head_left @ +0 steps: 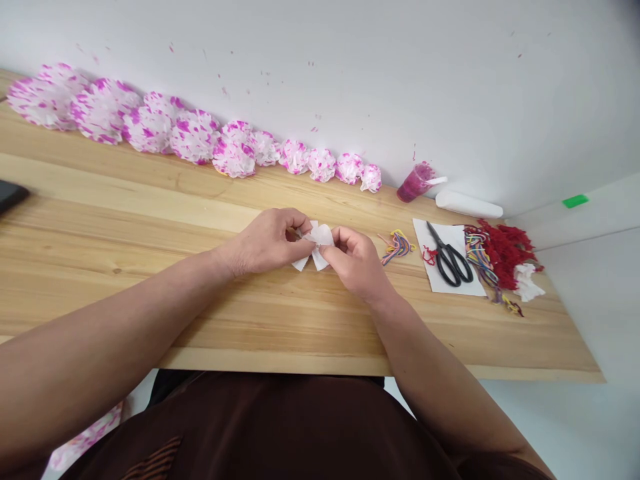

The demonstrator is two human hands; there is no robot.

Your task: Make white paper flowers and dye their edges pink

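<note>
A small white tissue-paper flower, its layers fanned out to both sides, is held just over the wooden table. My left hand pinches it from the left with thumb and forefinger. From the right, my right hand grips the same paper, thumb near its middle. The fingertips cover part of the paper's centre. Right of my right hand lies a small bunch of coloured yarn pieces. Black-handled scissors rest on a white paper sheet farther right.
Along the wall runs a row of white-and-magenta paper pompoms. A cup of magenta liquid and a white roll stand behind the scissors. Red yarn is heaped at the right. A dark object lies at the left edge.
</note>
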